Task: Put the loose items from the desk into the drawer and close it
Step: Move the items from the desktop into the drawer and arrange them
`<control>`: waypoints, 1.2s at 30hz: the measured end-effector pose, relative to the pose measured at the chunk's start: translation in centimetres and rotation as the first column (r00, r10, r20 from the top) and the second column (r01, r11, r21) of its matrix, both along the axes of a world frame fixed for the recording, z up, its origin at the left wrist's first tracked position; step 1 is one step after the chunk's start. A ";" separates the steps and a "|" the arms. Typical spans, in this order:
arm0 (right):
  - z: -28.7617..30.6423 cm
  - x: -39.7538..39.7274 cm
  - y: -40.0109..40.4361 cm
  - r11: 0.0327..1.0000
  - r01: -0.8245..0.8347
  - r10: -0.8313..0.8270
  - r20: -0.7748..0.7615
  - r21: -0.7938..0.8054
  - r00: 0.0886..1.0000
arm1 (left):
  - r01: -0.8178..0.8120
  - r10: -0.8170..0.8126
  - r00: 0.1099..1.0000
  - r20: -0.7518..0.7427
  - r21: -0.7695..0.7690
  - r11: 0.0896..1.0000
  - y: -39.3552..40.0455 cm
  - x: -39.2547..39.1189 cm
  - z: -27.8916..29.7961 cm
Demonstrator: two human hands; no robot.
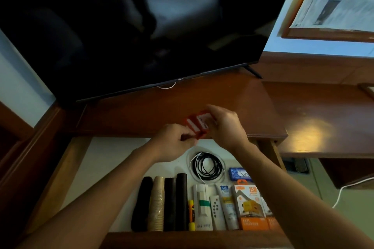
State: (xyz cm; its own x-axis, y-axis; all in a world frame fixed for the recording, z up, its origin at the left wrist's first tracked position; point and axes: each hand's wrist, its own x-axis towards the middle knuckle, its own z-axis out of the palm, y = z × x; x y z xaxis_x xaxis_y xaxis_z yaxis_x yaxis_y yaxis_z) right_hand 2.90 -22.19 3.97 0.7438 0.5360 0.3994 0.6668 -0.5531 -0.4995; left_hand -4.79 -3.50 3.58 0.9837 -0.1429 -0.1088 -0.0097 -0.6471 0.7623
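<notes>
A small red and white box (196, 125) is held in the air over the desk's front edge, above the open drawer (113, 159). My right hand (224, 125) grips the box from the right side. My left hand (174, 139) pinches its lower left corner with curled fingers. The box is blurred and its print cannot be read. The drawer has a pale floor and holds a coiled black cable (207, 166), dark rolls (176, 202), a stack of paper cups (156, 204), a tube (227, 206), a white remote (216, 212) and orange charger boxes (250, 206).
A dark television (121, 26) stands at the back of the brown desk (162, 107). A lower wooden surface (323, 119) lies to the right. A white cable (342, 192) runs down at the right. The drawer's left part shows bare floor.
</notes>
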 end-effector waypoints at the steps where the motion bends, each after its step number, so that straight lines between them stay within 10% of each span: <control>1: 0.0 -0.1 0.0 0.995 -0.046 0.045 -0.007 -0.086 0.999 | 0.051 -0.055 0.998 0.027 0.115 0.992 0.2 0.1 0.7; 5: 0.2 -0.3 -0.4 0.994 -0.103 0.076 -0.434 -0.039 0.898 | 0.028 -0.088 0.984 0.156 0.352 0.936 1.6 1.2 2.8; 9: 0.8 -0.3 -0.9 0.931 0.039 0.279 -0.778 0.362 0.563 | -0.115 0.123 0.990 0.074 -0.107 0.988 2.5 2.1 2.4; 14: 1.3 -1.1 -0.7 0.712 0.297 0.556 -0.769 0.636 0.315 | -0.293 0.264 0.956 -0.126 -0.454 0.842 1.0 0.3 1.6; 21: 0.2 -1.6 1.2 0.531 0.626 0.211 -0.804 0.571 0.556 | -0.335 0.325 0.941 -0.097 -0.401 0.852 -1.6 -0.3 -1.2; 28: 0.3 -2.6 0.7 0.881 0.305 -0.145 -0.408 0.362 0.901 | -0.181 0.131 0.941 0.313 0.136 0.974 -1.1 -0.8 0.0; 32: 0.6 -2.4 0.8 0.981 0.141 -0.092 -0.324 0.130 0.942 | -0.116 -0.033 0.872 0.488 0.270 0.956 -0.5 -0.4 -0.1; 36: 0.3 -1.8 0.4 0.984 0.059 0.050 -0.574 0.169 0.817 | -0.173 -0.016 0.848 0.530 0.304 0.937 -0.3 -0.4 -0.5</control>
State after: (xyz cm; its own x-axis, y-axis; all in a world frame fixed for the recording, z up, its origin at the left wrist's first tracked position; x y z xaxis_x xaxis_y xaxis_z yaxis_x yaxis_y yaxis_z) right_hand 1.14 -21.79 4.27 0.8683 0.4957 -0.0162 0.2262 -0.4249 -0.8765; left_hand -5.21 -3.76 3.04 0.9134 -0.1113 0.3915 -0.2784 -0.8725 0.4016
